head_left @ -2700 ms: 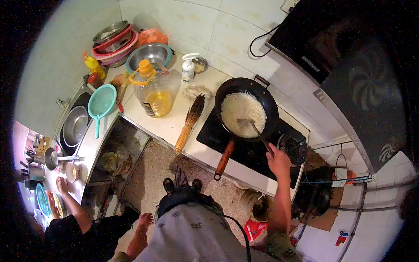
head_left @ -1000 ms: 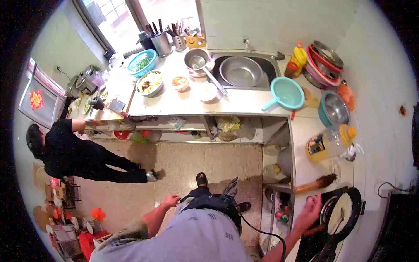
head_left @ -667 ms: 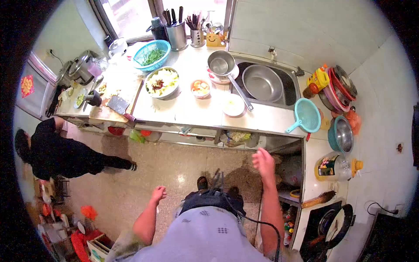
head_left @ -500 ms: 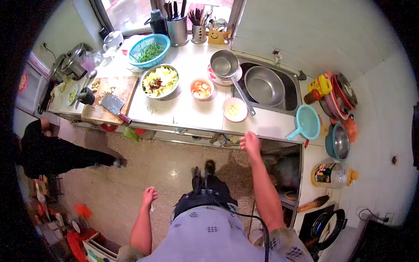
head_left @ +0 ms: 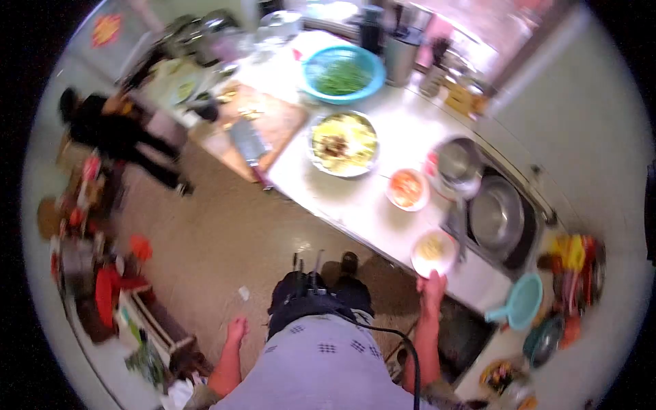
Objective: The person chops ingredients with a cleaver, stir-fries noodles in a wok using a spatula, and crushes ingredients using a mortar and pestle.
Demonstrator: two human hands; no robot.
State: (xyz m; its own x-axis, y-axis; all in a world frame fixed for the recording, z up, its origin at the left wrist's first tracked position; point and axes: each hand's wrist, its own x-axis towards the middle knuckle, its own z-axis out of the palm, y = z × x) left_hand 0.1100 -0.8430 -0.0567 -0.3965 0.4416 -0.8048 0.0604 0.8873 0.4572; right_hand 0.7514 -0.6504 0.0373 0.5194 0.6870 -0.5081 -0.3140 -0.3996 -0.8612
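My right hand point(head_left: 432, 290) grips the near rim of a small white bowl point(head_left: 444, 272) at the counter's front edge. Pale yellow pieces point(head_left: 431, 248) lie in the bowl. Whether it is lifted off the counter I cannot tell. Low at my side hangs my left hand point(head_left: 237, 330), fingers curled in with nothing visible in them. Beyond the held bowl stand a bowl of orange-red pieces point(head_left: 406, 188) and a larger bowl of cut yellow-green vegetables point(head_left: 345, 142) with a dark reddish topping. A saucepan point(head_left: 459, 164) rests by the sink, its handle pointing toward me.
A cleaver point(head_left: 248, 141) lies on the wooden cutting board point(head_left: 280, 113). Behind is a blue basket point(head_left: 376, 72) of greens. In the sink sits a metal basin point(head_left: 497, 215); a turquoise strainer point(head_left: 524, 301) is to its right. Another person point(head_left: 113, 133) stands at far left.
My view has swung left, so the counter now runs diagonally. My right hand has reached the small white bowl and taken hold of its rim. The other person now shows more fully.
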